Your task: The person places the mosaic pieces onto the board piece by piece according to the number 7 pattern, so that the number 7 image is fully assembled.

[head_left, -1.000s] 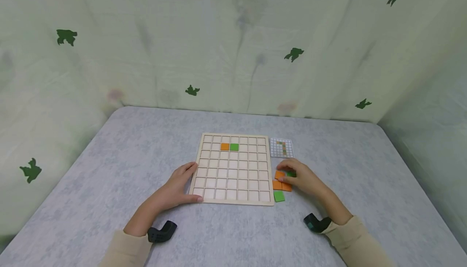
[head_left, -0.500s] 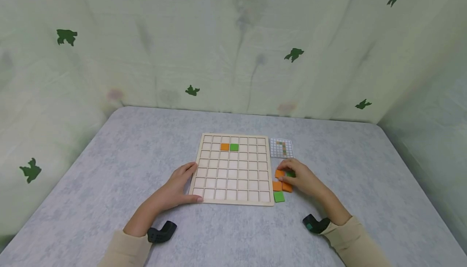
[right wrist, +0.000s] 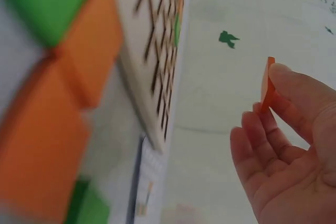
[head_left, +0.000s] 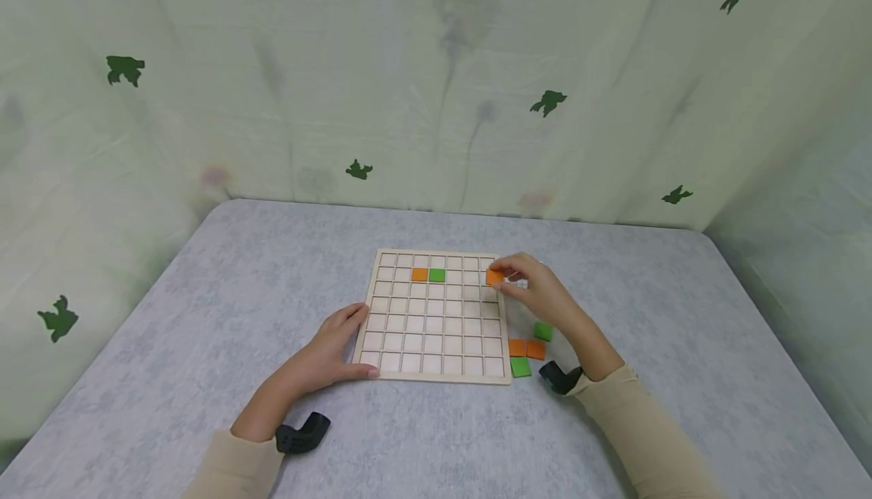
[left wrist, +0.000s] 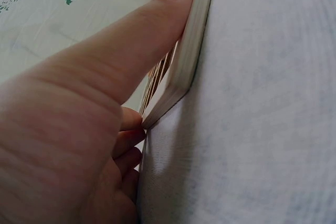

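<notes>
Held between the right hand's (head_left: pixel 538 287) thumb and fingers is an orange square tile (head_left: pixel 494 277), raised over the right edge of a wooden grid board (head_left: pixel 415 325). In the right wrist view the tile (right wrist: pixel 268 83) shows its thin side, clear of the board. The left hand (head_left: pixel 334 347) rests at the board's near left corner, thumb stretched along the front rim and fingertips against the left rim. The left wrist view shows that thumb (left wrist: pixel 142 35) on the rim. One orange tile (head_left: pixel 419 274) and one green tile (head_left: pixel 437 275) lie side by side in the grid.
Right of the board are two orange tiles (head_left: pixel 527 348) side by side, a green tile (head_left: pixel 521 366) in front and another green tile (head_left: pixel 543 331) behind. A printed pattern card (right wrist: pixel 147 182) lies beside the board, mostly hidden by the right hand in the head view.
The right hand has lifted an orange tile from the loose group and carried it up and left to the board's right edge. The left hand has stayed in place.
</notes>
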`<state>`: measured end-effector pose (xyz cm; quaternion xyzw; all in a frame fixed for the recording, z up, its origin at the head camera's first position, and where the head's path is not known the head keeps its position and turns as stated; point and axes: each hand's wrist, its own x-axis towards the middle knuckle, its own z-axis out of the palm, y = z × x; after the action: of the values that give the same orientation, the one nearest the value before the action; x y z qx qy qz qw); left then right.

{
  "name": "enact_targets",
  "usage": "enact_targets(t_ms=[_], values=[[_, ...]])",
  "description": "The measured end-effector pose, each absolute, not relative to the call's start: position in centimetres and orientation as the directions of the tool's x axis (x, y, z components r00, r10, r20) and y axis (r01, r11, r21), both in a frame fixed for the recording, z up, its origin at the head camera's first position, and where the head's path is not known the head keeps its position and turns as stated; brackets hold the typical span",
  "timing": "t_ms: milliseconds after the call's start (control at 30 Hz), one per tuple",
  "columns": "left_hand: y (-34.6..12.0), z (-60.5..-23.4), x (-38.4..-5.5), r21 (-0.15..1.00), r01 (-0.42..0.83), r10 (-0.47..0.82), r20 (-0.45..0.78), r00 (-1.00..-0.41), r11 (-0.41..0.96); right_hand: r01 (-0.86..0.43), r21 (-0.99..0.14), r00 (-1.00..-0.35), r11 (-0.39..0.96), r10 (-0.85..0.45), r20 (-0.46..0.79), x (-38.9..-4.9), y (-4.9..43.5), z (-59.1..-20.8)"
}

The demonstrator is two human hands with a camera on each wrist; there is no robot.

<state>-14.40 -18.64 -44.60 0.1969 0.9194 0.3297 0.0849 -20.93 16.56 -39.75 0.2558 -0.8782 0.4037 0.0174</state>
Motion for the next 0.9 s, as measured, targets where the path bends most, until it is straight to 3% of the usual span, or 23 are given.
enact_targets(t_ms=[233,467,733,900], values=[[-18.6,-44.5,-14.4,0.640,0.307,0.423,-0.030,-0.906,0.704,-0.447,-0.773,-0.875,0.449,-0.399,0.274,-23.7,13.5,-40.0],[-18.6,-44.4,-14.4,0.640,0.311,0.425,-0.027,-0.905,0.703,-0.384,-0.812,-0.895,0.440,-0.392,0.211,-25.2,11.4,-41.3],[-18.6,-44.4,-14.4,0.640,0.311,0.425,-0.027,-0.905,0.703,-0.288,-0.787,-0.924,0.545,-0.375,0.079,-26.0,11.0,-43.3],[-18.5,-44.4,-14.4,0.642,0.305,0.421,-0.031,-0.907,0.704,-0.350,-0.728,-0.905,0.589,-0.412,0.102,-26.1,11.0,-43.9]])
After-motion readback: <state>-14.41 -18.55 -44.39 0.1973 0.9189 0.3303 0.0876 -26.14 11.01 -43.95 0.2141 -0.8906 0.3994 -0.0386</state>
